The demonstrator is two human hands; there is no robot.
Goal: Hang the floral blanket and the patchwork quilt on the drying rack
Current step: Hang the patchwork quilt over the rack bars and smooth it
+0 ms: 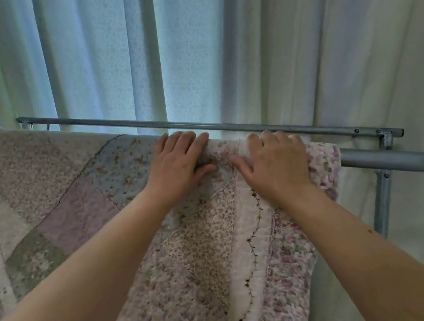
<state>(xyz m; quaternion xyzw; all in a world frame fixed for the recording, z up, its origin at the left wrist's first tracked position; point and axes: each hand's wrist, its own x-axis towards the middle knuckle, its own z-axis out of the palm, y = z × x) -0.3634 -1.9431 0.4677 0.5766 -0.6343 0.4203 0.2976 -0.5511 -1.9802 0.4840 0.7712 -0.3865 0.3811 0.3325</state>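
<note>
Both hands rest at frame centre on the top fold of the quilt. Left hand: fingers together and bent over the fold, thumb pressed against the fabric, gripping a small bunch of it. Right hand: palm down, fingers curled over the fold, thumb spread on the near face; whether it grips or only presses cannot be told.

One quilt in view, draped over a rail of the rack; that rail is covered except at right. Long axis runs along the rail, upper left to centre right; the near face hangs toward the lower edge. Its right border, with a vine stitch line, ends just beside the right hand.

A second bare rail runs parallel, just behind the hands. One upright post stands at right. Curtains hang behind.
</note>
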